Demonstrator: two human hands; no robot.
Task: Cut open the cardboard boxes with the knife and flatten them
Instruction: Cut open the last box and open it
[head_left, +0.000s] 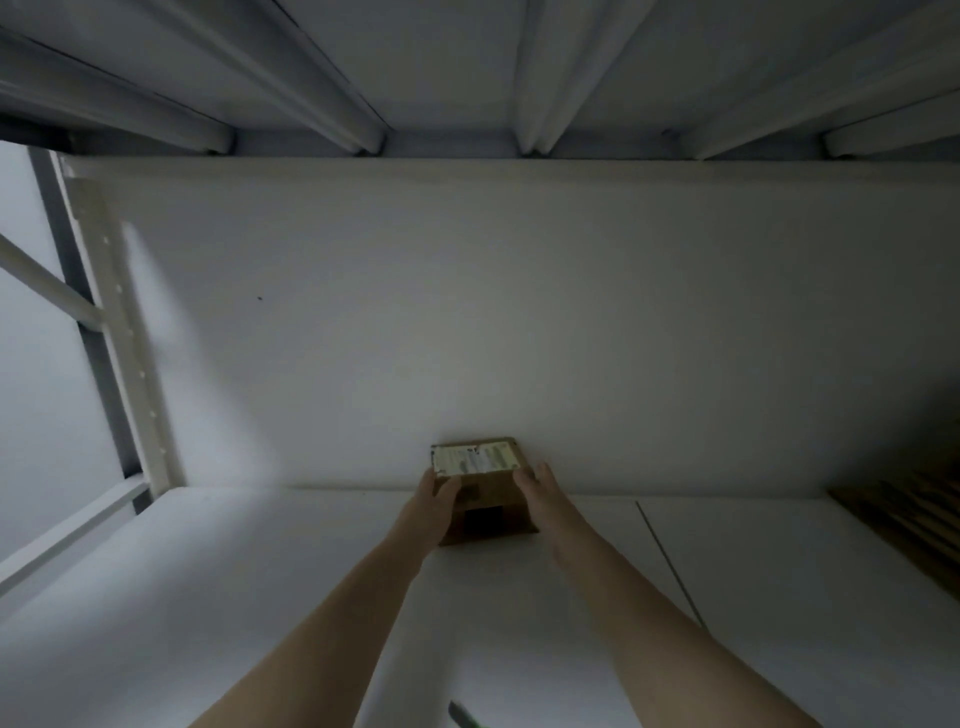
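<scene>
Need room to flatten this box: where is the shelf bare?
Bare: shelf left of the left hand to the post; right of the right hand to the cardboard stack. Crowded mid-back, round the held box.

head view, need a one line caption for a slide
Left hand and right hand hold a small labelled box by its sides at the back of a white shelf.
</scene>
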